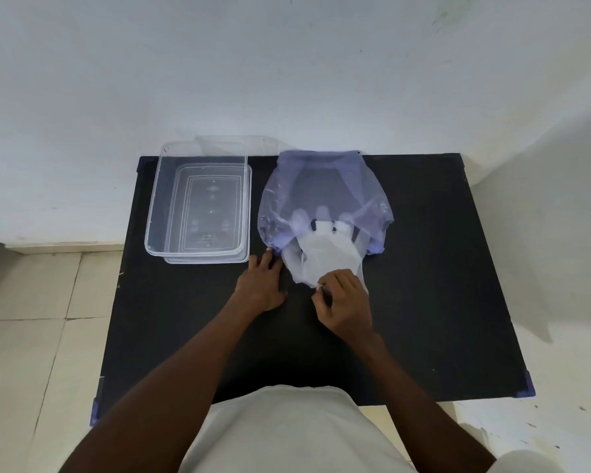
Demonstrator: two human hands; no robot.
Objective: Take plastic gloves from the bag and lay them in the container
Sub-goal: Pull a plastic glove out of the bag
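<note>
Right hand pinches a glove at the bag mouth; left hand apparently flat, open, holding nothing.

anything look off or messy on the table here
Nothing stands out. The clear container sits empty beside the bag. The right hand pinches a glove partly out of the bag's mouth; the left hand rests at the bag's edge.
</note>
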